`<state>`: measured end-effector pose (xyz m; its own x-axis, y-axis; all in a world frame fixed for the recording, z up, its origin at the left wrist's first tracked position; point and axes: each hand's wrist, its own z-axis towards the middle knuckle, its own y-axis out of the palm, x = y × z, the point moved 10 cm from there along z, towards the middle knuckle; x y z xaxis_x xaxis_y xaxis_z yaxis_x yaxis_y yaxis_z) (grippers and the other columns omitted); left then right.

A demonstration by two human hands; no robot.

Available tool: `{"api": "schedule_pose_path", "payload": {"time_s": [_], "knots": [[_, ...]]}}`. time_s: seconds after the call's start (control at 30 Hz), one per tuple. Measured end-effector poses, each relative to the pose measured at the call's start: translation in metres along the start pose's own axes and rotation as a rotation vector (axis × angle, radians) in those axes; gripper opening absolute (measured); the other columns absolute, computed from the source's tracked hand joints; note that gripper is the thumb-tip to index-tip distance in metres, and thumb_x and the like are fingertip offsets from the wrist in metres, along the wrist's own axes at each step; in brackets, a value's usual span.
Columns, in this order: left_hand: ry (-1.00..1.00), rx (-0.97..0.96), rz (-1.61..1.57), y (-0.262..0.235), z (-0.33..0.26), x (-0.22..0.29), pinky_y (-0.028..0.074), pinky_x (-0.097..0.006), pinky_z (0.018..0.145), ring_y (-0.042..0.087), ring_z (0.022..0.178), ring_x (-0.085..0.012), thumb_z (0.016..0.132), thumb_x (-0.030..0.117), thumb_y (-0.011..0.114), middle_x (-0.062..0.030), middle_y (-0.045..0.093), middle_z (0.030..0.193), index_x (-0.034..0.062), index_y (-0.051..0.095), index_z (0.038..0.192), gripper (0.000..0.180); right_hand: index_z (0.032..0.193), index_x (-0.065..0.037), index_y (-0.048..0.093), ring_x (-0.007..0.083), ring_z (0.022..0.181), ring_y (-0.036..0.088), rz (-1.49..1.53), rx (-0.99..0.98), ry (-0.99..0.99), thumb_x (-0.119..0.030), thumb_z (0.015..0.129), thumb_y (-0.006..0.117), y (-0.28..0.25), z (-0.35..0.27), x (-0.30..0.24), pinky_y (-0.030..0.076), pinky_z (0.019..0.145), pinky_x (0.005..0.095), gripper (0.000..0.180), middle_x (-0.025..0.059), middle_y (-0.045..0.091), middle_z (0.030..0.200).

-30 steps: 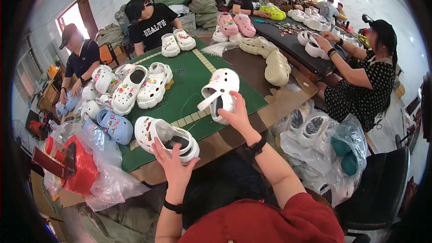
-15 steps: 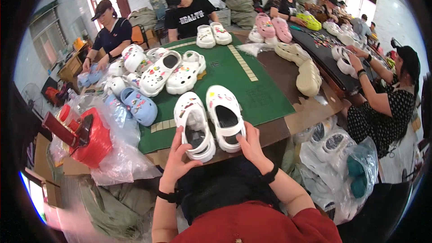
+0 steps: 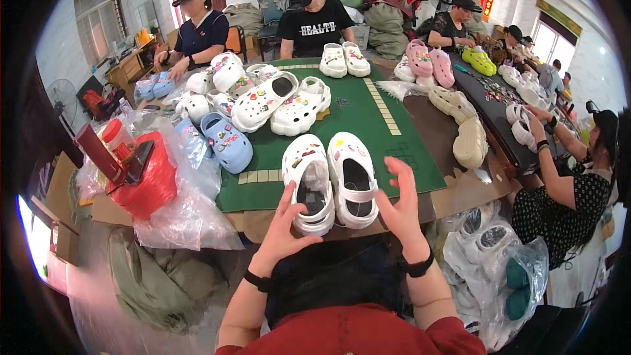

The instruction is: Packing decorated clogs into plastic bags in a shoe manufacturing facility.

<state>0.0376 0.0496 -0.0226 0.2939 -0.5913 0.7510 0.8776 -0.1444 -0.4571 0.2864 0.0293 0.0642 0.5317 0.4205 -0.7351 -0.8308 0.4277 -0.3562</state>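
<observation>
A pair of white clogs with colourful charms stands side by side at the near edge of the green mat (image 3: pixel 414 158), heels toward me. My left hand (image 3: pixel 284 229) curls round the heel of the left clog (image 3: pixel 303 164), fingers on its outer side and thumb by the back. Clear plastic shows inside that clog. Beside the right clog (image 3: pixel 353 158), my right hand (image 3: pixel 401 207) is open with fingers spread and nothing in it. Its thumb is close to the heel strap; whether they touch, I cannot tell.
Several white clogs (image 3: pixel 263 102) and a blue clog (image 3: pixel 227 144) crowd the mat's left. A red twine roll (image 3: pixel 148 181) sits on plastic at near left. Beige clogs (image 3: pixel 470 141) lie to the right, bagged shoes (image 3: pixel 490 243) below. Co-workers sit around the tables.
My right hand has come off the right clog and opened out to the right. My left hand stays at the left clog's heel. The whole view has shifted.
</observation>
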Motion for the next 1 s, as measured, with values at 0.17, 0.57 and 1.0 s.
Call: {"api": "schedule_pose_path", "payload": {"time_s": [0.17, 0.57, 1.0], "knots": [[-0.101, 0.102, -0.064, 0.010, 0.000, -0.011, 0.033, -0.044, 0.113, 0.023, 0.150, -0.0365, 0.068, 0.019, 0.089, -0.0213, 0.018, 0.164, 0.0093, 0.054, 0.119, 0.062, 0.112, -0.006, 0.064, 0.0346, 0.097, 0.059, -0.256, -0.081, -0.302, -0.021, 0.080, 0.075, 0.063, 0.027, -0.040, 0.047, 0.086, 0.0442, 0.037, 0.0132, 0.064, 0.103], [-0.201, 0.155, -0.484, 0.018, 0.000, -0.020, 0.028, -0.041, 0.118, 0.026, 0.149, -0.0329, 0.067, 0.009, 0.089, -0.0220, 0.016, 0.163, 0.0035, 0.038, 0.137, 0.087, 0.086, -0.005, 0.062, 0.0255, 0.085, 0.060, 0.193, -0.092, -0.191, -0.005, 0.080, 0.072, 0.077, -0.013, -0.029, 0.046, 0.076, 0.0357, 0.011, 0.0095, 0.062, 0.089], [-0.042, 0.269, -0.756, -0.026, -0.002, 0.056, 0.036, -0.038, 0.111, 0.045, 0.135, -0.0235, 0.075, 0.022, 0.086, -0.0161, 0.048, 0.146, 0.0017, 0.040, 0.148, 0.088, 0.122, -0.006, 0.052, 0.0134, 0.096, 0.065, 1.201, -0.159, 0.542, -0.004, 0.098, 0.051, 0.054, -0.060, 0.024, 0.054, 0.079, 0.0301, 0.024, 0.0050, 0.065, 0.114]]}}
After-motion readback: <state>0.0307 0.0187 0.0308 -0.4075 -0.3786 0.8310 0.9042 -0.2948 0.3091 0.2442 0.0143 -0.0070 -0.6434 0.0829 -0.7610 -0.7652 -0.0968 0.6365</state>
